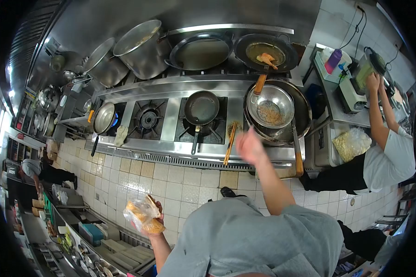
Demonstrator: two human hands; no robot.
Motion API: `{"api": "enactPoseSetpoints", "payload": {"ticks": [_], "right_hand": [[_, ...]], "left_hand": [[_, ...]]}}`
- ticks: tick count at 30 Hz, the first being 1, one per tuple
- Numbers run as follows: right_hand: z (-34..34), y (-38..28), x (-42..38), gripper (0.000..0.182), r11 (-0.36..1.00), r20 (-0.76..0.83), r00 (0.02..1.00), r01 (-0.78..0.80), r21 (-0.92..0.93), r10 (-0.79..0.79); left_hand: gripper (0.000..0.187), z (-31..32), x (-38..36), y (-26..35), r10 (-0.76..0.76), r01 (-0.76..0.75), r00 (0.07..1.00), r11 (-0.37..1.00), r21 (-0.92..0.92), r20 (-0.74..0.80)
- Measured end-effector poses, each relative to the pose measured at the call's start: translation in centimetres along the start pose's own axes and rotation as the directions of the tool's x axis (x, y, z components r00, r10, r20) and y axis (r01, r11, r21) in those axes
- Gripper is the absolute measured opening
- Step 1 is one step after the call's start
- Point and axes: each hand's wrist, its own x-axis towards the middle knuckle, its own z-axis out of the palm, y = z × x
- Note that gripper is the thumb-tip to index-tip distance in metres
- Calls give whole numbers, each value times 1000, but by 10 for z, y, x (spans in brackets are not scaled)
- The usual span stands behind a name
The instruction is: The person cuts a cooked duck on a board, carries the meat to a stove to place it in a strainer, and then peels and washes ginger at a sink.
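My left hand [160,211] grips a clear plastic bag [138,213] of orange-yellow food, low at the left and away from the stove. Motion smears my right hand [250,147], which is over the stove's front edge. Just left of it a pair of wooden chopsticks [230,145] lies across that edge. Close by on the right, a metal strainer [272,99] with brown crumbs in it sits over a large wok [302,104]. A dark frying pan [202,108] rests on the burner farther left.
At the back, a pan [289,53] holds oil and an orange food piece, beside a wide pan [201,51] and tall pots [141,53]. A small pan [104,115] sits over a blue flame. At right, a person [388,157] handles a blender [366,69].
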Motion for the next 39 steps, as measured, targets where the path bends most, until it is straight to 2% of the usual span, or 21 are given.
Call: {"api": "enactPoseSetpoints", "payload": {"ticks": [1, 2, 3, 5, 6, 7, 9, 12, 18, 19, 23, 27, 28, 29, 30, 31, 32, 34, 35, 37, 39], "right_hand": [[0, 20, -34, 70, 924, 107, 932, -318, -210, 345], [-84, 58, -47, 72, 844, -235, 885, -458, -277, 403], [-84, 54, -81, 70, 646, -436, 764, -640, -417, 475], [-310, 63, -109, 62, 891, -733, 605, -454, 5, 312], [-301, 43, -124, 53, 999, -809, 587, -6, 44, 39], [-292, 25, -140, 44, 898, -878, 439, 440, 26, -190], [-311, -21, -145, 31, 830, -834, 455, 558, -7, -313], [-324, -37, -147, 24, 865, -859, 367, 476, -157, -358], [-418, -23, -163, 26, 847, -765, 480, 509, -155, -429], [-407, -26, -162, 27, 851, -765, 477, 495, -173, -433], [-319, -22, -137, 33, 808, -835, 223, 463, -364, -503], [-325, -4, -144, 45, 902, -921, 304, 420, -99, -243], [-307, 11, -145, 53, 842, -679, 658, -125, -525, -326], [-288, 33, -135, 61, 299, -399, 914, -363, -882, -68], [-265, 65, -115, 69, -355, -261, 892, -124, -927, 369], [-266, 113, -77, 66, -150, -576, 747, -562, -814, 332], [-264, 164, -37, 64, 51, -812, 465, -876, -479, 353], [-129, 265, 64, 42, -352, -554, 720, -434, -829, 417], [-119, 311, 111, 47, -179, -476, 709, -455, -872, 520], [92, 408, 156, 59, 16, -322, 718, -421, -907, 617], [190, 496, 187, 58, 157, -63, 645, -277, -948, 761]], "left_hand": [[101, 1, 3, -1, 1, -1, 1000, 1000, 1, -1], [101, 1, 5, -3, -5, 5, 1000, 1000, 4, -7], [102, 2, 6, -4, -10, 10, 1000, 1000, 7, -16], [102, 4, 13, -2, -16, 17, 1000, 998, 52, -19], [103, 6, 19, -5, -18, 19, 1000, 995, 94, -13], [103, 8, 24, -8, -5, 6, 1000, 995, 97, -17], [106, 22, 32, -8, -18, 21, 1000, 987, 160, -23], [108, 22, 39, -2, -7, 14, 999, 989, 146, -49], [107, 34, 40, 11, 103, -94, 994, 979, 181, -42], [103, 35, 38, 18, 122, -114, 992, 978, 173, -38], [96, 28, 26, 41, 193, -194, 973, 981, 4, -129], [104, 3, 9, 85, 226, -209, 964, 970, 127, -140], [103, 4, 4, 94, 235, -223, 963, 970, 101, -128], [103, 2, -1, 108, 292, -280, 949, 954, 109, -116], [103, -3, -6, 123, 300, -290, 948, 951, 105, -108], [103, -8, -13, 136, 303, -294, 947, 951, 95, -106], [101, -9, -21, 150, 349, -336, 930, 934, 124, -114], [99, -22, -40, 190, 384, -375, 917, 922, 92, -111], [98, -31, -48, 210, 372, -366, 924, 928, 75, -91], [96, -37, -63, 250, 445, -440, 889, 896, 66, -113], [94, -35, -86, 289, 535, -524, 835, 845, 110, -127]]}}
